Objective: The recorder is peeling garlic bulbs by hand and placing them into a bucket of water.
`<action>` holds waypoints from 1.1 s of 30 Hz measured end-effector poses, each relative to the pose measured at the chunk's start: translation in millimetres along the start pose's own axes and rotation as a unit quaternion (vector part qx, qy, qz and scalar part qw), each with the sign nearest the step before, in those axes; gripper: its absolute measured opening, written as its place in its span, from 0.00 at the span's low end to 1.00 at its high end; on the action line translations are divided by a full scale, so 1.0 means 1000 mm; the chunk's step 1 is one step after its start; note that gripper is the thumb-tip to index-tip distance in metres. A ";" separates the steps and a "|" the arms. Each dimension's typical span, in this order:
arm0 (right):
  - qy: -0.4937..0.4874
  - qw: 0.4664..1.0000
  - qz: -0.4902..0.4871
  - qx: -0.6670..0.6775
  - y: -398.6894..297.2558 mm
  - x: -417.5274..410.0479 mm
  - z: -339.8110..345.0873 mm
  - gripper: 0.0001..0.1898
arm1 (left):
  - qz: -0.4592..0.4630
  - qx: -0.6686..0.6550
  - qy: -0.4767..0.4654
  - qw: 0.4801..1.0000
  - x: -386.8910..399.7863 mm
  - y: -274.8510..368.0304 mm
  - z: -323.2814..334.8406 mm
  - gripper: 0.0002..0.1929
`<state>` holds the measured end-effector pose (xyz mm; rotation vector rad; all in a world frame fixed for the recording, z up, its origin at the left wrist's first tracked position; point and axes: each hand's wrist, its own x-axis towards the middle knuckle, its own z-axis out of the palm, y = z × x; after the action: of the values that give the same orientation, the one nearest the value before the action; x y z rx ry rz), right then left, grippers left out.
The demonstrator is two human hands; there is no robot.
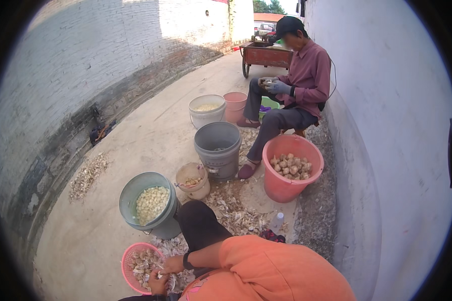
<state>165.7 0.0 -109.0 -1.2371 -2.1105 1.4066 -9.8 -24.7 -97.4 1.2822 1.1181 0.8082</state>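
Note:
My left hand [158, 283] and my right hand [173, 265] meet at the right rim of a pink perforated plastic basket [125, 265]. Between their fingertips is a small whitish piece of garlic [160, 275], partly hidden by the fingers. Unpeeled garlic [145, 259] and loose skins fill the basket. Papery garlic skins [182, 277] cover the ground beside and under my hands. Just beyond the basket stands a grey-green bucket [126, 203] with peeled white cloves [151, 205] in it.
Ahead are a small beige bucket [201, 191], a grey bucket [218, 160], a white bucket [207, 118] and a pink tub [282, 190] of garlic bulbs. A gloved person [305, 75] sits near the right wall [395, 150]. A clear bottle [276, 224] stands near my knee. Behind is a red cart [265, 56].

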 end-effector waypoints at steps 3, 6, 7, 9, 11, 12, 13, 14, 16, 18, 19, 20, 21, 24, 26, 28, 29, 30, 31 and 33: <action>-0.048 0.997 0.047 0.022 -0.024 -0.020 -0.011 0.28 | 0.027 0.025 -0.022 0.999 -0.008 0.015 0.010 0.14; -0.052 0.996 0.053 0.052 -0.016 -0.011 -0.005 0.25 | 0.044 0.024 -0.038 0.998 0.000 0.002 0.004 0.17; -0.050 0.996 0.055 0.052 -0.014 -0.012 -0.006 0.25 | 0.043 0.023 -0.040 0.998 0.000 0.004 0.006 0.17; -0.039 0.988 0.064 0.134 -0.017 -0.014 -0.006 0.22 | 0.018 -0.032 -0.047 0.998 -0.002 0.013 0.007 0.18; -0.048 0.987 0.069 0.136 -0.022 -0.014 -0.009 0.21 | 0.023 -0.030 -0.040 0.998 -0.004 0.013 0.007 0.19; -0.053 0.986 0.075 0.140 -0.023 -0.015 -0.010 0.20 | 0.027 -0.028 -0.037 0.999 -0.004 0.014 0.008 0.20; -0.052 0.986 0.075 0.140 -0.020 -0.013 -0.009 0.20 | 0.027 -0.028 -0.037 0.999 -0.003 0.016 0.008 0.20; -0.046 0.985 0.077 0.149 -0.014 -0.009 -0.006 0.19 | 0.003 -0.050 -0.057 0.997 -0.002 0.017 0.006 0.21; -0.040 0.984 0.080 0.157 -0.012 -0.008 -0.005 0.18 | -0.023 -0.073 -0.077 0.994 0.000 0.017 0.004 0.22; -0.027 0.981 0.090 0.170 -0.014 -0.008 -0.004 0.17 | -0.054 -0.098 -0.062 0.992 0.000 0.018 0.003 0.22; -0.029 0.981 0.089 0.168 -0.014 -0.007 -0.002 0.17 | -0.053 -0.099 -0.059 0.992 -0.002 0.019 0.002 0.22; -0.031 0.975 0.091 0.202 -0.015 -0.006 0.000 0.17 | -0.066 -0.109 -0.037 0.991 -0.004 0.020 0.001 0.22; -0.028 0.966 0.094 0.238 -0.015 -0.008 0.000 0.17 | -0.080 -0.118 -0.020 0.990 -0.004 0.020 0.003 0.21; -0.060 0.953 0.125 0.271 -0.024 -0.015 -0.008 0.17 | -0.085 -0.178 -0.014 0.980 0.000 0.016 0.003 0.19; -0.067 0.949 0.127 0.280 -0.032 -0.017 -0.010 0.18 | -0.085 -0.182 0.005 0.979 0.001 0.013 0.003 0.18; -0.068 0.945 0.133 0.291 -0.031 -0.018 -0.010 0.19 | -0.089 -0.185 0.015 0.979 0.004 0.010 0.004 0.17; -0.072 0.944 0.131 0.294 -0.028 -0.016 -0.009 0.19 | -0.092 -0.183 0.021 0.979 0.007 0.007 0.002 0.18; -0.078 0.943 0.128 0.297 -0.028 -0.015 -0.008 0.19 | -0.095 -0.182 0.028 0.978 0.008 0.007 0.000 0.18; -0.079 0.943 0.129 0.297 -0.027 -0.016 -0.009 0.19 | -0.096 -0.183 0.028 0.978 0.010 0.005 0.000 0.18; -0.104 0.934 0.089 0.331 -0.030 -0.019 -0.011 0.21 | -0.067 -0.150 0.113 0.980 0.010 0.002 -0.001 0.19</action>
<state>169.1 -12.6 -74.3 -1.0379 -1.4337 2.1668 -7.4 -14.7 -97.5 0.8706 1.1946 0.9965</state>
